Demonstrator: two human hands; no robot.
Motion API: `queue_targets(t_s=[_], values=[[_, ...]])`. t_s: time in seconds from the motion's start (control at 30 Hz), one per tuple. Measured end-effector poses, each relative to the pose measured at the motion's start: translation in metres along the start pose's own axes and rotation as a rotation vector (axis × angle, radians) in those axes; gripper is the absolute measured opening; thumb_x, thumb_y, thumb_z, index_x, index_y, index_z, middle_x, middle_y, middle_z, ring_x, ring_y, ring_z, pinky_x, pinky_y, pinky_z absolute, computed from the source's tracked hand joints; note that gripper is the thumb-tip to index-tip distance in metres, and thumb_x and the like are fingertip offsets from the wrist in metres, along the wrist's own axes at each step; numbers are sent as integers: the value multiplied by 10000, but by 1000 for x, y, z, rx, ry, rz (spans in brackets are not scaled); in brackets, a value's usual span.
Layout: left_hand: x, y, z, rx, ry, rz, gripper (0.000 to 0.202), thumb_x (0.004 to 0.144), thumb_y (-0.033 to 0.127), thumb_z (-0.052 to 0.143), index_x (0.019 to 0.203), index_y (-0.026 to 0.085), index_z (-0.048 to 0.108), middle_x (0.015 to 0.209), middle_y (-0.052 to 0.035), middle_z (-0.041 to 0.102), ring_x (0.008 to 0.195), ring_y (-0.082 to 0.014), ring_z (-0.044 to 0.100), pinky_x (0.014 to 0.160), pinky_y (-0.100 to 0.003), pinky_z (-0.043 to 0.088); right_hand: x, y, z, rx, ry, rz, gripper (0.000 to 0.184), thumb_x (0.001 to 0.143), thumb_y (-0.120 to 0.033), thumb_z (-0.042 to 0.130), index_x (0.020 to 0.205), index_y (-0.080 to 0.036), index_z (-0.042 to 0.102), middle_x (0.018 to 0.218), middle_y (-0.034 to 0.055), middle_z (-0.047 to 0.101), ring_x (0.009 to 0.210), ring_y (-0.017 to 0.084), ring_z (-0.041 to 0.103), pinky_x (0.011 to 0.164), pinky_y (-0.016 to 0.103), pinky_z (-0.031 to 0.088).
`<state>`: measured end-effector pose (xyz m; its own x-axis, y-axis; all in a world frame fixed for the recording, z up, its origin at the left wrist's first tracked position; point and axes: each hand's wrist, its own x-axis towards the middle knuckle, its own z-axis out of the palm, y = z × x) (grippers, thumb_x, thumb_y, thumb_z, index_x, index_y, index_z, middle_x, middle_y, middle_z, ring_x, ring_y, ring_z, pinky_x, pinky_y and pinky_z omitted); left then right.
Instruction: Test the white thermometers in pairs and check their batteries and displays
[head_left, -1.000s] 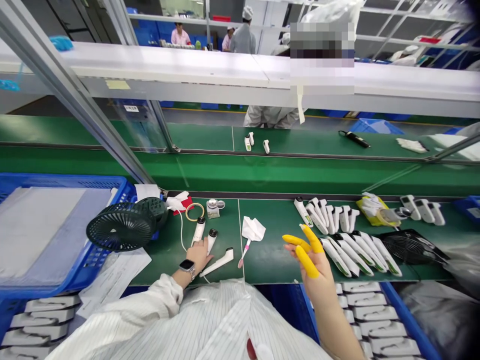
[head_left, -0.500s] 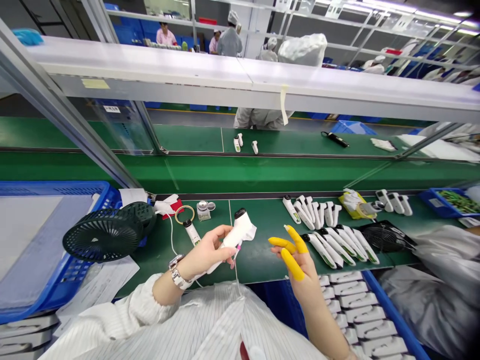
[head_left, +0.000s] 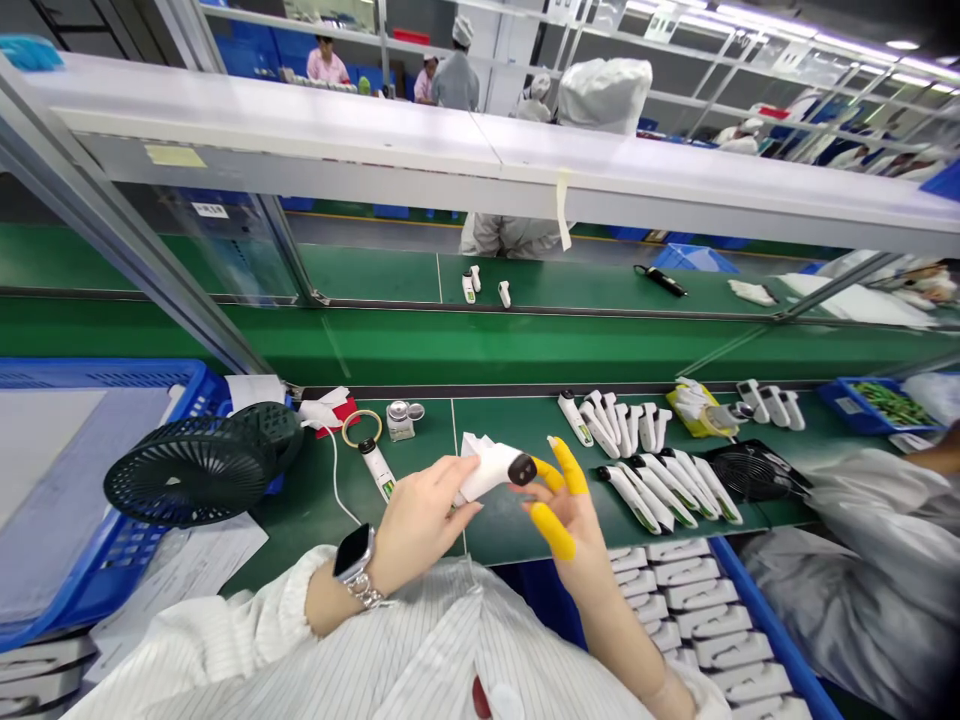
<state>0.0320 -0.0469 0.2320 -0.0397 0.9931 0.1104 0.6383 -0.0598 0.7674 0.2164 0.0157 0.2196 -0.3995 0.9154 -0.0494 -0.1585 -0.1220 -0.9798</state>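
Observation:
My left hand [head_left: 424,520], with a watch on its wrist, is closed around a white infrared thermometer [head_left: 491,470]. The thermometer's black sensor end points right, and a crumpled white piece, cloth or paper, sticks up behind its body. My right hand [head_left: 566,510] wears yellow finger cots. Its fingers are spread beside the black end; whether they touch it I cannot tell. Another thermometer [head_left: 377,470] with a green display lies left of my left hand. To the right, several thermometers [head_left: 637,497] lie in a slanted row, with a further group [head_left: 600,420] behind them.
On the left stand a dark fan [head_left: 187,465] and a blue basket [head_left: 82,600]. A yellow ring [head_left: 361,428] and small metal-topped item [head_left: 403,420] sit near a white cable. Below right, a blue crate [head_left: 757,620] holds many white housings. A co-worker's grey sleeve [head_left: 862,570] is at right.
The thermometer has turned in my left hand, its black end swinging from upward to the right. My right hand has moved left, close to that end. The view has shifted slightly.

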Motion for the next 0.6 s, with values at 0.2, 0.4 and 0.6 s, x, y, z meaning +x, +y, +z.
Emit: queue_targets(t_s=[0.2,0.4,0.6], values=[[-5,0,6,110,-33,114,570,813,345,556,1324,225,334,1003,-50,615,844,-183,588,673,-283,483,8,-12,14,-26,-42,-63,750,736,-292,686,1353,-342,264,1107,66,572,763,160,599,723,348,525],[-9,-2,-1,265,136,286,481,869,252,459,1340,287,366,1130,-76,626,922,-209,592,729,-321,468,1,-18,15,-182,-55,-235,731,746,-228,674,1348,-367,282,1164,64,567,841,181,603,732,356,523],[-11,-1,-2,248,169,285,463,858,268,476,1316,299,413,1126,-77,631,919,-213,594,731,-323,462,-1,-21,21,-227,-24,-236,764,743,-252,682,1372,-331,254,1176,91,588,896,218,624,735,377,535]])
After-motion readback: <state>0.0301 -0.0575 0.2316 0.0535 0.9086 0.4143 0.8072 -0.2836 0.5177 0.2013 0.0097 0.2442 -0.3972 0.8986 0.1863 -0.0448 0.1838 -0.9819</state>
